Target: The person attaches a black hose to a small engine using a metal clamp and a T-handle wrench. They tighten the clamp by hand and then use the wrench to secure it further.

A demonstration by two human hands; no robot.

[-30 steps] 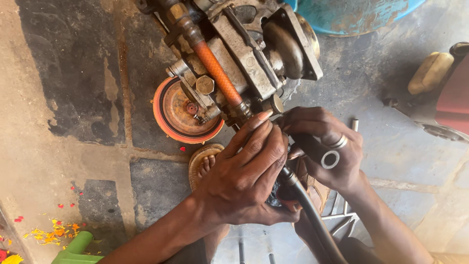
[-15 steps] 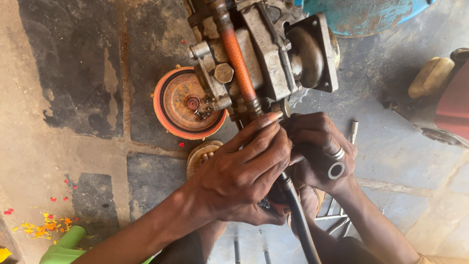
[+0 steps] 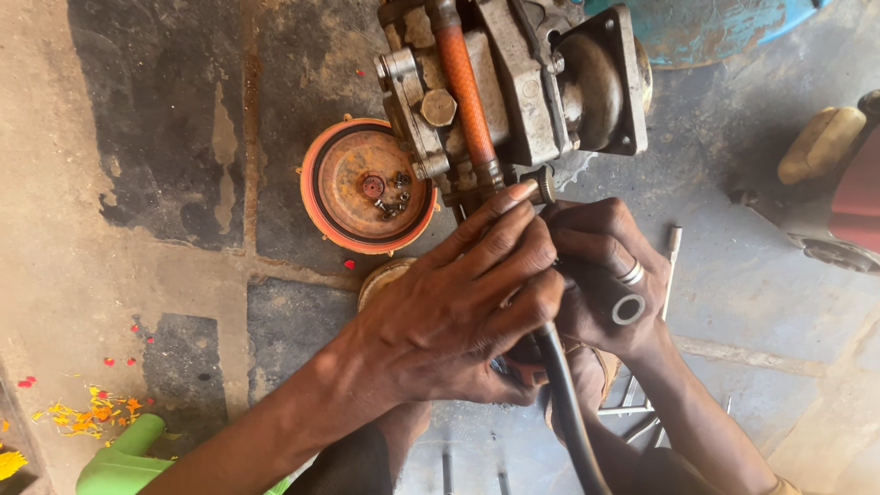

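the knurled fitting (image 3: 544,184) sits just far of both hands, under the grey pump body (image 3: 522,82); my left hand (image 3: 458,312) pinches it, my right hand (image 3: 600,275) is closed on the black hose (image 3: 568,412), running near to far

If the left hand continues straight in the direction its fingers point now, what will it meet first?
The left hand points up and right, and its forefinger tip is already at the small round knurled fitting under the grey metal pump body. It would probably meet that fitting first; depth is unclear.

Repair workshop, floor-level: oil-stained stone floor (image 3: 165,137), greasy pump (image 3: 513,82) in pieces, orange cover (image 3: 344,188) holding loose screws (image 3: 392,194), tools (image 3: 674,247) scattered.
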